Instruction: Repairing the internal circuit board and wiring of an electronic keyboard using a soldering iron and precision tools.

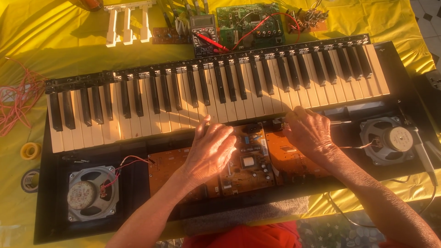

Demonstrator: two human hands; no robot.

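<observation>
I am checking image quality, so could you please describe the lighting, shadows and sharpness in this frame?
Head view: warm, low orange light tints the yellow cloth and white keys; the left hand and right hand are brightly lit, the casing is in deep shadow, focus is fairly sharp, and the keyboard curves slightly.

One camera sits on the person's head. It looks almost straight down, from close up, at the open keyboard [216, 87] on the yellow bench [55, 50], with both arms coming in from below.
</observation>
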